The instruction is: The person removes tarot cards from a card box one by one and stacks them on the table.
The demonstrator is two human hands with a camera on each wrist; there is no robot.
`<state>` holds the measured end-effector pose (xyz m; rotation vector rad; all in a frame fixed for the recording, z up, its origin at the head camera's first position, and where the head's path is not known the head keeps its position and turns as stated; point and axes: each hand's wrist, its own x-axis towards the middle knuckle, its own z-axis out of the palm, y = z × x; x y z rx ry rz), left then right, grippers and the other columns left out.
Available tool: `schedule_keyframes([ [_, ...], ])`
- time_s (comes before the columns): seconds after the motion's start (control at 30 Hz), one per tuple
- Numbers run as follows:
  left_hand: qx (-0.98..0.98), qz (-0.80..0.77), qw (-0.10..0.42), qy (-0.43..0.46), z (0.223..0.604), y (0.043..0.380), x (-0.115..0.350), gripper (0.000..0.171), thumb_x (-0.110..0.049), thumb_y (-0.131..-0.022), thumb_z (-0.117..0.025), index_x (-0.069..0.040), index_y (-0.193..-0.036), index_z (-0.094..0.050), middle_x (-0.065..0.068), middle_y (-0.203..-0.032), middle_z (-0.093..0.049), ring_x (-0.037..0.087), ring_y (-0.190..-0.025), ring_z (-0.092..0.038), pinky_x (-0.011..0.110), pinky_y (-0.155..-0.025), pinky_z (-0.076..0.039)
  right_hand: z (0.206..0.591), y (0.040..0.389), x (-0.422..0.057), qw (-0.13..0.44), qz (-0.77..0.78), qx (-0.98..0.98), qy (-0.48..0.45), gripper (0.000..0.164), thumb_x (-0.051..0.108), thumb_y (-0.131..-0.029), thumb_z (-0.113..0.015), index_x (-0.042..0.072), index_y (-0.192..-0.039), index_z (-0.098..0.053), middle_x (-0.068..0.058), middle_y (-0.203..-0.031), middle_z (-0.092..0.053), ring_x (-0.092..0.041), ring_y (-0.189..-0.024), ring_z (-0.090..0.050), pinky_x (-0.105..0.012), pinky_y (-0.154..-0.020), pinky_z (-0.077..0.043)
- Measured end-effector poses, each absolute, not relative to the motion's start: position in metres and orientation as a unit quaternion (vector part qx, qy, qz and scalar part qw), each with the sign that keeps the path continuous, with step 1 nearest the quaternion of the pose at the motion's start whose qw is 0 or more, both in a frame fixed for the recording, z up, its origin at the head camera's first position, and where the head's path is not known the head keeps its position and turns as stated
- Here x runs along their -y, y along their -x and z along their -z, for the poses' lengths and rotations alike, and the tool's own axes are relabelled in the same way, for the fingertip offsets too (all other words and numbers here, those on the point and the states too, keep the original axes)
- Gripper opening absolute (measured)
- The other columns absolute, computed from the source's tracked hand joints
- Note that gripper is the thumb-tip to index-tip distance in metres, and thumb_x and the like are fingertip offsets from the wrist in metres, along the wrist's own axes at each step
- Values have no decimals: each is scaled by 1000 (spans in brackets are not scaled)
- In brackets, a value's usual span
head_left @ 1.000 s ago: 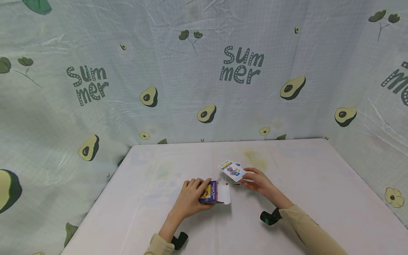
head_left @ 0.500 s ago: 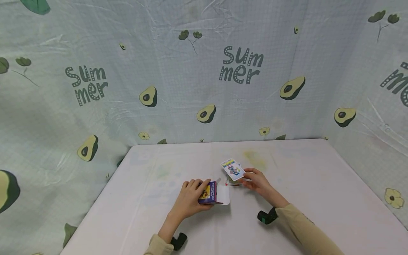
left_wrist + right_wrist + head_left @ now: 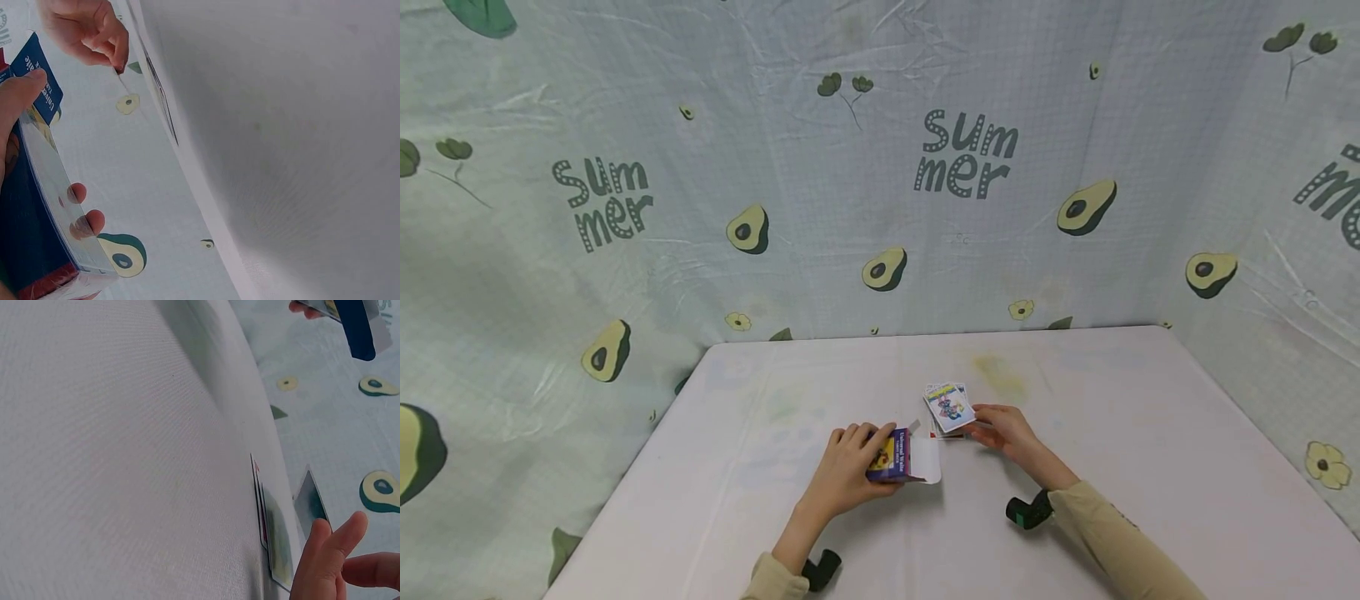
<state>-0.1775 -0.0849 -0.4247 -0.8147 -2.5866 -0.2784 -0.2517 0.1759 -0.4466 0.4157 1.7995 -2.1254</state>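
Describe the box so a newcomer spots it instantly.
On the pale table, find the person's left hand. It grips a purple box lettered "Universal Waite", with a white flap jutting right in the head view. The cards beyond and to its right are flat and pale-edged; the box is thick and purple.

A broad, pale pinkish-white tabletop (image 3: 700, 500) with rounded far corners and a finely ribbed surface runs out of the head view at the bottom, bearing faint blurred patches, among them a yellowish smudge (image 3: 1000, 375) toward the far edge. Directly on it, about midway across its width, lies a low, loosely squared pile of thin rectangular printed cards (image 3: 275, 537), flat, their edges slightly out of line.
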Motion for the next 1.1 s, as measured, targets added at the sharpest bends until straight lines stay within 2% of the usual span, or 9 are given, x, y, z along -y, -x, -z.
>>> schedule_keyframes([
  [0.1, 930, 102, 202, 291, 425, 178, 85, 79, -49, -60, -76, -20, -127, -47, 1, -102, -54, 17, -90, -50, 36, -78, -39, 446, 252, -176, 165, 741, -634, -149, 43, 5, -88, -47, -9, -128, -39, -9, -93, -57, -6, -64, -62, -17, -56, -48],
  [0.4, 929, 106, 200, 292, 424, 178, 85, 79, -49, -59, -76, -19, -127, -47, 0, -102, -54, 17, -91, -50, 36, -78, -39, 446, 252, -176, 166, 736, -638, -153, 44, 3, -86, -52, -8, -127, -42, -3, -81, -60, -7, -63, -62, -17, -56, -49],
  [0.63, 926, 102, 210, 298, 425, 179, 85, 79, -50, -59, -76, -19, -127, -48, 0, -102, -54, 16, -90, -49, 35, -77, -38, 447, 253, -176, 165, 728, -647, -153, 45, 1, -84, -54, -9, -126, -42, -6, -86, -61, -7, -63, -62, -17, -56, -49],
  [0.9, 926, 94, 211, 298, 426, 180, 84, 79, -51, -59, -75, -21, -127, -47, -1, -101, -54, 15, -90, -49, 34, -77, -39, 451, 253, -177, 154, 698, -684, -146, 41, 1, -84, -54, -10, -122, -45, -8, -80, -62, -8, -61, -62, -18, -55, -49],
  [1.1, 924, 94, 215, 301, 426, 179, 83, 79, -50, -59, -75, -20, -126, -47, -1, -100, -54, 15, -89, -50, 34, -76, -38, 452, 254, -178, 152, 689, -692, -154, 37, 2, -86, -51, -11, -120, -46, -10, -81, -63, -9, -62, -61, -19, -57, -50],
])
